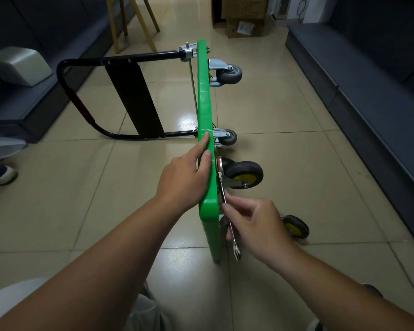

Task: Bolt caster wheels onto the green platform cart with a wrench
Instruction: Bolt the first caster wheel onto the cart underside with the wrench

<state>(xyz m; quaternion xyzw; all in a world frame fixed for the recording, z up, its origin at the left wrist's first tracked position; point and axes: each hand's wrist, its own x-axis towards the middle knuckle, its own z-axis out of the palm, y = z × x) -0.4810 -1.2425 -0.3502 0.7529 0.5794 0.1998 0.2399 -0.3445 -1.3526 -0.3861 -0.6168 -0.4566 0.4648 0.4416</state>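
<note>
Right hand [256,225] fingers [237,206] are pinched around the shaft of the wrench [222,188], holding it about halfway along. The top end of the wrench sits up against the underside of the deck, right by the mounting plate of the yellow-hub caster [244,174]. The open-jaw end hangs down below the hand. Can't tell if it's actually seated on a bolt, too small to see.

Left hand [189,173] has its fingers [204,144] laid over the top edge of the green platform cart [204,91], thumb on the near face, gripping it.

The cart stands on its long edge on the tiled floor [285,103], wheels pointing right. A second yellow-hub caster [295,226] is lower down near the floor, and two grey casters [228,74] are at the far end. The black handle [65,75] sticks out to the left. There are cardboard boxes [242,17] by the far edge of the floor and a shoe [0,174] at the left edge.
</note>
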